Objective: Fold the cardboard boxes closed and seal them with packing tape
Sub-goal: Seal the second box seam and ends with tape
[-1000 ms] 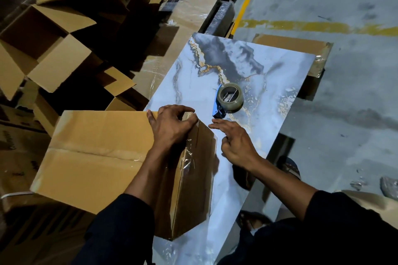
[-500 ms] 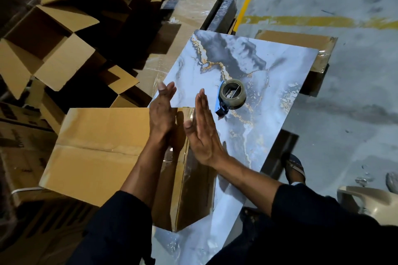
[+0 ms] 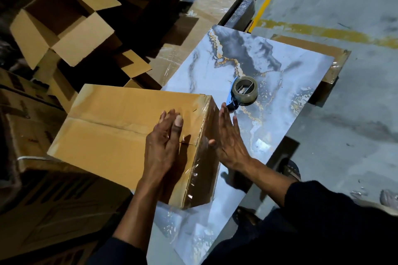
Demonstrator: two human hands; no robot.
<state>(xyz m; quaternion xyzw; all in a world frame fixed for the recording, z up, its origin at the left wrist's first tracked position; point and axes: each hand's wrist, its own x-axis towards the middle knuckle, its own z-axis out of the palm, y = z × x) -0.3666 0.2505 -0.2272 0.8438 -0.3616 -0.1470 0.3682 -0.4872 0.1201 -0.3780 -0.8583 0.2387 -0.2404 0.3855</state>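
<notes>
marble-patterned white and grey slab with gold veins (image 3: pixel 280 127), serving as the table, carries the work; on its near left part lies the brown corrugated cardboard box (image 3: pixel 120 133), on its side and reaching out past the table's left edge, with glossy clear packing tape (image 3: pixel 199 170) wrapped over its right end face and edge. the left hand (image 3: pixel 164 142) lies flat, fingers straight, on the box's upper face near that taped edge, and the right hand (image 3: pixel 229 137) is held flat with straight fingers against the taped end; neither hand grips anything. the step in hand looks like smoothing the tape down, and it is done well by pressing from the seam outward with the whole palm, running over the corner where the film wrinkles, while the left hand keeps the box from sliding toward the open side. the tape near the lower corner shows creases and glints, so it probably needs a firmer rub to bond. the blue-handled tape dispenser with its greyish roll (image 3: pixel 243 92) sits on the table just beyond the right fingertips, within easy reach for another strip. open empty brown cartons (image 3: pixel 62 28) are piled at the upper left. faint dark printing shows on the cartons at the far left, but it is too dim to read; no brand or label is legible.
</notes>
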